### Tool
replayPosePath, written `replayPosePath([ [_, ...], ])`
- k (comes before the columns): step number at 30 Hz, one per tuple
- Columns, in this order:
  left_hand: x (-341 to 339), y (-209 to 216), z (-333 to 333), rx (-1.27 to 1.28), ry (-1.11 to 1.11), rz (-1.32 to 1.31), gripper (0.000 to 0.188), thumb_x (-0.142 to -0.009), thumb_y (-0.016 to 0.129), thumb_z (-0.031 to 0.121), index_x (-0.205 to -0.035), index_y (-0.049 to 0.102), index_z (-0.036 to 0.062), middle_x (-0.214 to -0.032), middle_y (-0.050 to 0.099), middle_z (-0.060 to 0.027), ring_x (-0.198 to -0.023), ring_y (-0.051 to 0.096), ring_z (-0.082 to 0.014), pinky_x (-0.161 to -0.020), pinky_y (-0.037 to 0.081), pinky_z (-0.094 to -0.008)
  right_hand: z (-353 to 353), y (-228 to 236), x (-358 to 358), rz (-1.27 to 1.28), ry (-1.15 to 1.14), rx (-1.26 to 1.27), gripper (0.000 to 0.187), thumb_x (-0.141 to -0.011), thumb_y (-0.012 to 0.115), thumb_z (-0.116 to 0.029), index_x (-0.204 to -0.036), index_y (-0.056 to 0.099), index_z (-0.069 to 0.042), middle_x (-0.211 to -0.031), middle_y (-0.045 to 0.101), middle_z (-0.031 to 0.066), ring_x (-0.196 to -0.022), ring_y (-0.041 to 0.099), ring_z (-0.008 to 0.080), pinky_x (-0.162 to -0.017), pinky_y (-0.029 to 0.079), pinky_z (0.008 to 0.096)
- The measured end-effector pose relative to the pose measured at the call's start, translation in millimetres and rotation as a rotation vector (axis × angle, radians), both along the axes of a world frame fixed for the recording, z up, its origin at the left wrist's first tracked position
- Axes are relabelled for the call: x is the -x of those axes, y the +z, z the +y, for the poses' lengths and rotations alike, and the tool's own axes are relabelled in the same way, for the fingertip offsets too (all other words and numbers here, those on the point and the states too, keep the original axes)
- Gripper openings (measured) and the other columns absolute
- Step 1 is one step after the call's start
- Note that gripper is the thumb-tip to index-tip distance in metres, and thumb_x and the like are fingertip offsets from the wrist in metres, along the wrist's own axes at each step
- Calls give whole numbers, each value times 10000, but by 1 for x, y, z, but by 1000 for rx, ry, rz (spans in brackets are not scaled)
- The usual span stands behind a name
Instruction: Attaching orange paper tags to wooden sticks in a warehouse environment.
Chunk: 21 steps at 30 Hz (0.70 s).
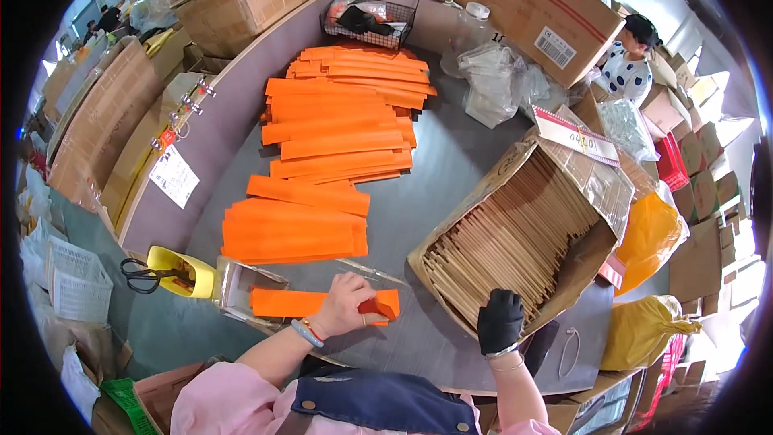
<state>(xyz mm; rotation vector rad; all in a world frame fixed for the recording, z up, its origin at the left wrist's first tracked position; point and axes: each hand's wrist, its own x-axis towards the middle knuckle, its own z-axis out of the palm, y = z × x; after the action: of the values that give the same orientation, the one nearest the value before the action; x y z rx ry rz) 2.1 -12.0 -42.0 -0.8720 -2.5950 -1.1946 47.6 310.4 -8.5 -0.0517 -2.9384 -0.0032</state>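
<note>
Grey table [439, 173]: left hand [350, 304], six o'clock, pinches orange piece [376, 308]; right hand [500, 322], five, grip unclear; tight packing could snag sticks [499, 250]!

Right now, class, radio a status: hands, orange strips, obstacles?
Left hand pinches orange strip. Black-gloved right hand at open carton, grip hidden. Orange piles beyond left hand. Carton possibly crowding right hand.

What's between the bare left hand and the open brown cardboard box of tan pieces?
A flat orange strip's right end, then plain grey tabletop, in the head view.
</note>
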Motion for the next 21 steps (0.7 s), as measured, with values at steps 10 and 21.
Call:
replayPosePath([
  [10, 6, -1, -7, -100, -60, -146, 221, -716, 827, 199, -810, 643, 120, -871, 622, 10, -833, 575, -207, -794, 371, -352, -5, 53, -2, -78, 145, 204, 217, -812, 617, -78, -1016, 548, -54, -902, 595, 177, -858, 569, 384, -735, 446, 486],
  [21, 5, -2, -10, -110, -119, -177, 181, -750, 778, 145, -833, 622, 106, -882, 618, 3, -862, 567, -217, -816, 367, -358, -23, 54, -21, -234, 356, 358, 196, -817, 648, -112, -1012, 633, -108, -833, 602, 121, -778, 607, 348, -684, 482, 465],
])
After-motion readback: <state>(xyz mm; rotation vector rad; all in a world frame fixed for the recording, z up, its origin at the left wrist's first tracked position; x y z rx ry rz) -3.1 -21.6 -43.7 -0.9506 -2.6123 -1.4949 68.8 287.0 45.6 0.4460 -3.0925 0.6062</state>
